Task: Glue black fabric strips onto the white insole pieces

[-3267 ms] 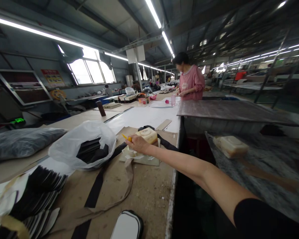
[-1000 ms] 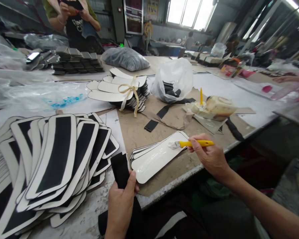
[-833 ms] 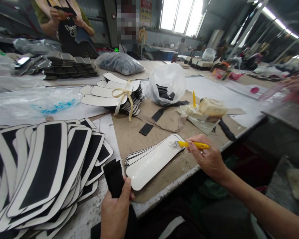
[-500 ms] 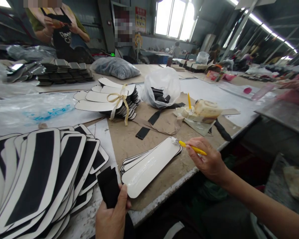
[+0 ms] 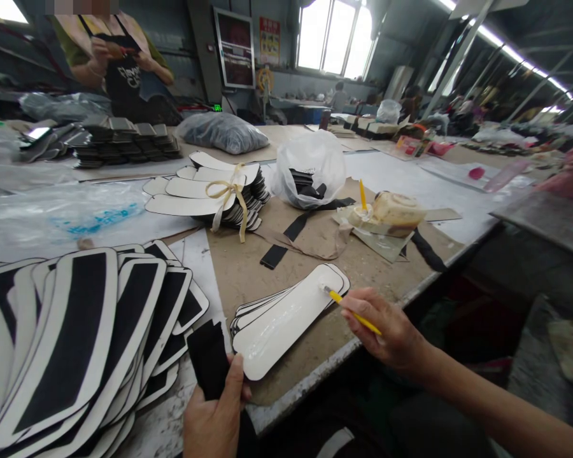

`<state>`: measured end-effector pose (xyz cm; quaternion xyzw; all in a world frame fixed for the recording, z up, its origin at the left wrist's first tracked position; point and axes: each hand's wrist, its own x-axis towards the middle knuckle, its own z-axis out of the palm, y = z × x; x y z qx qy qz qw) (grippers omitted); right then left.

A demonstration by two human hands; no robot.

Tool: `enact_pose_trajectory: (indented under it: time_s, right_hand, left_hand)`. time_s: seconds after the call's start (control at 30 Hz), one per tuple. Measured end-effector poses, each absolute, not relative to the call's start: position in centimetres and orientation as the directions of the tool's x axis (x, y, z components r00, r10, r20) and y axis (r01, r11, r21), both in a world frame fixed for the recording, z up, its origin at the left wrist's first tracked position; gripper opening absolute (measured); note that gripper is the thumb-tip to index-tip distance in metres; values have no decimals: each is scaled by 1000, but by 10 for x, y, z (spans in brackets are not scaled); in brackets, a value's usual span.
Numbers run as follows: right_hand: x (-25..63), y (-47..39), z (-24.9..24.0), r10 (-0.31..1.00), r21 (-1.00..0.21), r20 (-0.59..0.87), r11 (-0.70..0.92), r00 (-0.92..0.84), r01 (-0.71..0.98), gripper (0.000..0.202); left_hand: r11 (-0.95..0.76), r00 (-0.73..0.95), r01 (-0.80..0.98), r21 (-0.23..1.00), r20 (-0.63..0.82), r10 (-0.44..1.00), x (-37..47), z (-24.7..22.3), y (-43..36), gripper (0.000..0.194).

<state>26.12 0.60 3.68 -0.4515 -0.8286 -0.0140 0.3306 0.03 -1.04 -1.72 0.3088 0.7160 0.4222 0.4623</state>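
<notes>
The right hand (image 5: pixel 386 327) pinches a yellow brush (image 5: pixel 358 313) — its tip on the shiny white piece (image 5: pixel 286 324), maybe to spread glue. The left hand (image 5: pixel 214 407) grips black strips (image 5: pixel 208 357) beside the piece — perhaps to keep them handy.

From where I'm standing, a long white piece (image 5: pixel 286 324) with rounded ends and a thin dark edge is lying flat on a brown sheet (image 5: pixel 382 277), slanting from its near end by the left hand (image 5: pixel 214 413) up towards the right hand (image 5: pixel 386 327); a wet, glossy smear is shining along its face; similar pieces (image 5: pixel 260 304) are fanning out beneath it at the left; a slim yellow brush (image 5: pixel 356 313) is tilting in the right hand's fingers, its pale-coated tip meeting the white face near the far end; flat black strips (image 5: pixel 208 356) are standing up from the left hand's grip, their top ends stepping unevenly.
</notes>
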Motion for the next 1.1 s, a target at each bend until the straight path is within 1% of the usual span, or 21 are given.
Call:
enact_pose_trajectory:
  time_s: [0.1, 0.17, 0.27, 0.43, 0.5, 0.53, 0.6, 0.67, 0.7, 0.77, 0.83, 0.9, 1.0, 1.07, 1.1]
  right_hand:
    - [245, -8, 42, 746, -445, 568, 634, -348, 633, 28]
    - [239, -14, 48, 751, -516, 585, 637, -307, 574, 28]
    - [240, -16, 57, 762, -563, 594, 624, -260, 542, 28]
    - [251, -12, 68, 768, -587, 608, 606, -203, 537, 20]
    - [251, -12, 70, 784, -645, 599, 592, -162, 483, 17]
    - [250, -13, 69, 805, -692, 574, 575, -149, 437, 15]
    - [246, -14, 66, 869, -798, 471, 493, -151, 347, 15]
    - [240, -15, 60, 935, -887, 309, 350, -177, 300, 19]
    - [237, -14, 57, 957, -916, 225, 273, -186, 296, 22]
    - [232, -11, 51, 977, -948, 89, 143, -195, 286, 27]
    - [226, -8, 47, 975, -971, -11, 43, -223, 235, 29]
    - [222, -7, 46, 958, -988, -99, -63, -270, 138, 30]
    - [217, -9, 45, 907, -973, -220, -232, -358, 10, 30]
    - [217, -12, 44, 889, -960, -253, -278, -383, -13, 27]
    - [218, -13, 43, 898, -965, -244, -264, -366, -3, 27]
  left_hand:
    - [449, -368, 47, 892, -403, 838, 2, -14, -10, 51]
    - [442, -357, 42, 896, -399, 844, 2, -11, -10, 49]
    - [421, -394, 20, 907, -380, 837, -3, -11, -11, 46]
    - [316, -486, -49, 947, -299, 821, -14, -5, -17, 46]
    - [314, -447, -72, 947, -312, 839, -11, 5, -23, 47]
    - [329, -395, -94, 939, -339, 854, -6, 12, -27, 47]
    - [390, -237, -154, 908, -417, 878, 9, 27, -34, 46]
    - [443, -40, -207, 872, -460, 887, 30, 40, -38, 40]
    - [465, 51, -237, 853, -467, 883, 40, 44, -39, 37]
    - [494, 155, -285, 822, -469, 870, 57, 48, -38, 33]
    - [526, 213, -306, 793, -482, 850, 68, 48, -37, 31]
    - [560, 269, -296, 774, -495, 826, 74, 46, -35, 34]
    - [559, 322, -299, 773, -470, 822, 81, 41, -35, 39]
    - [545, 322, -315, 777, -452, 831, 83, 39, -37, 38]
    - [542, 317, -320, 777, -451, 834, 84, 38, -38, 37]
